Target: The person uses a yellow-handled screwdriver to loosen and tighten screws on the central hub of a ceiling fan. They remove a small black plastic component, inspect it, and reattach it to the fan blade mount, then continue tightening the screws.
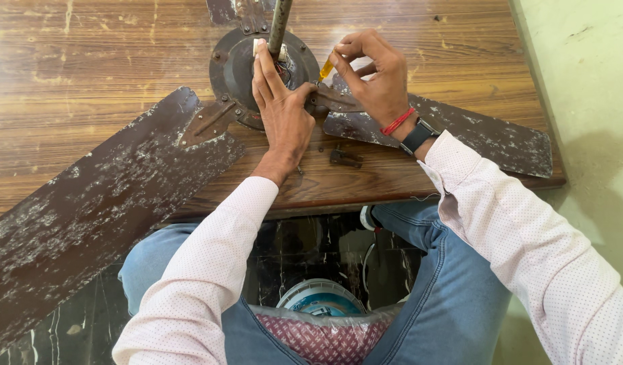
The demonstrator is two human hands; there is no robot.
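On the far left, a long, dark brown metal fan blade with badly flaking paint [102,203] runs off the near edge of the worn wooden table [88,67] and out past the person's knee. Its metal bracket meets the round, dark, rusty ceiling-fan motor housing [230,67], which lies flat on the table with a grey metal downrod [279,23] rising from its middle towards the top edge of the view.

The left hand [279,108] lies flat on the housing, fingers stretched up beside the rod, pressing down rather than gripping anything. Just to its right, the right hand [372,78] pinches a small screwdriver with a yellow translucent handle [326,69] between thumb and fingertips, its tip pointing down at the bracket of the second dark flaking fan blade [473,135], which stretches off towards the table's right corner. That wrist carries a red thread band [397,122] and a dark smartwatch [417,136].

A few small dark metal fittings [345,157] lie loose on the table just below the hands. Both sleeves are pale pink with fine dots, above blue jeans.
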